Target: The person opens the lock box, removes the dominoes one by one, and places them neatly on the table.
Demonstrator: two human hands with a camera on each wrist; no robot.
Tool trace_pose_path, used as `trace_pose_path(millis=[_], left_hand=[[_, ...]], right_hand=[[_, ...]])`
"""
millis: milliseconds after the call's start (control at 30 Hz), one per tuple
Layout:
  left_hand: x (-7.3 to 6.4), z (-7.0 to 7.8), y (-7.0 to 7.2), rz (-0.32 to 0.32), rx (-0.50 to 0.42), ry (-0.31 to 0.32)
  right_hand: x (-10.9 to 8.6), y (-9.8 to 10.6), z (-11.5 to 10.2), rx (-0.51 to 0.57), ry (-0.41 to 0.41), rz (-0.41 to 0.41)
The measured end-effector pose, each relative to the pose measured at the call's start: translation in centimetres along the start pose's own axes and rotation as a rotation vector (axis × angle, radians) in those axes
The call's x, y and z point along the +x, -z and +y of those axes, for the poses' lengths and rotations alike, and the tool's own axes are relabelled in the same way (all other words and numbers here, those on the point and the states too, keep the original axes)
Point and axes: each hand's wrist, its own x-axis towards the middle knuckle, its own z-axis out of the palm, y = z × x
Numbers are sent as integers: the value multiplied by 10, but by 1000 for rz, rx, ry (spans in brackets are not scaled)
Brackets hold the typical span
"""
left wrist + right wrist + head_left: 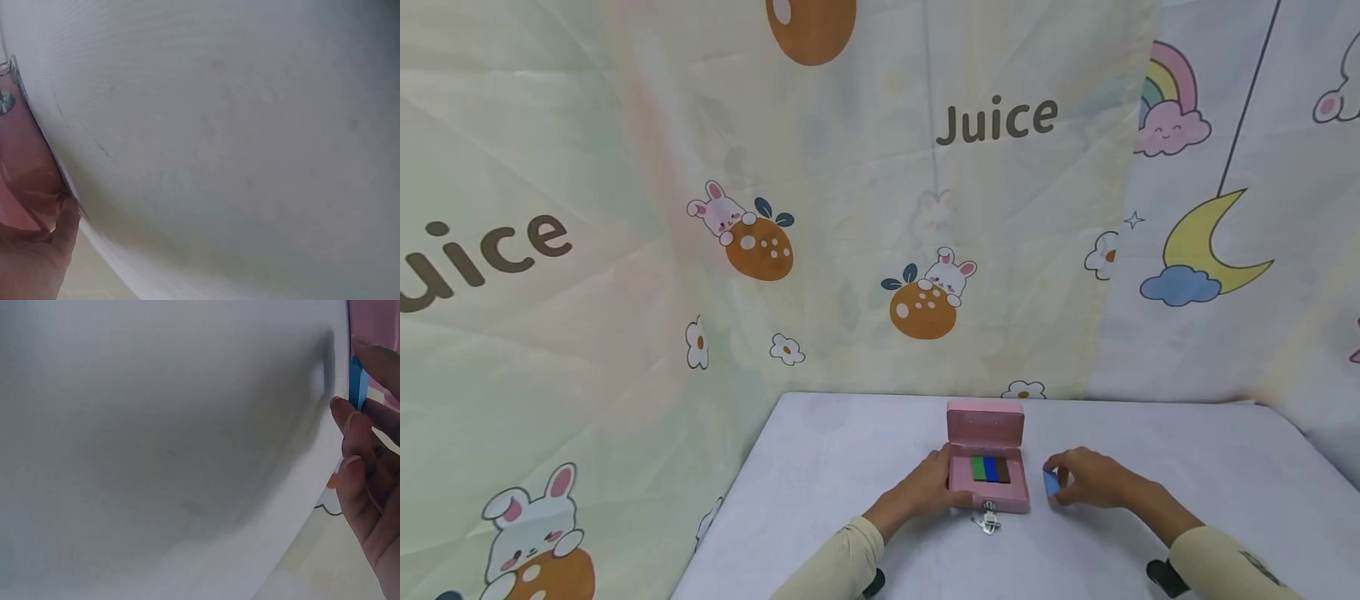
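Note:
A pink metal box (1017, 503) stands on the table with its lid (985, 427) raised. Inside it lie a green block (977, 469), a dark blue block (990, 470) and a brown block (1003, 470), side by side. My left hand (928, 485) grips the box's left side, thumb along the front; in the left wrist view the thumb lies against the pink wall (28, 150). Just right of the box, my right hand (1093, 478) pinches a light blue block (357, 384) between thumb and fingertips, a little above the table.
A silver latch with keys (987, 522) hangs at the front of the box. The white-covered table (850, 433) reaches back to fabric walls (850, 167) printed with rabbits, oranges and a moon. Black straps (1167, 577) show at the wrists.

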Motion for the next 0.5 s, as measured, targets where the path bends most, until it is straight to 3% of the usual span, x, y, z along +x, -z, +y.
trace_pose_path(millis=[500], left_hand=[[0, 1, 0, 5, 17, 21]], right_hand=[[4, -8, 2, -34, 13, -5]])
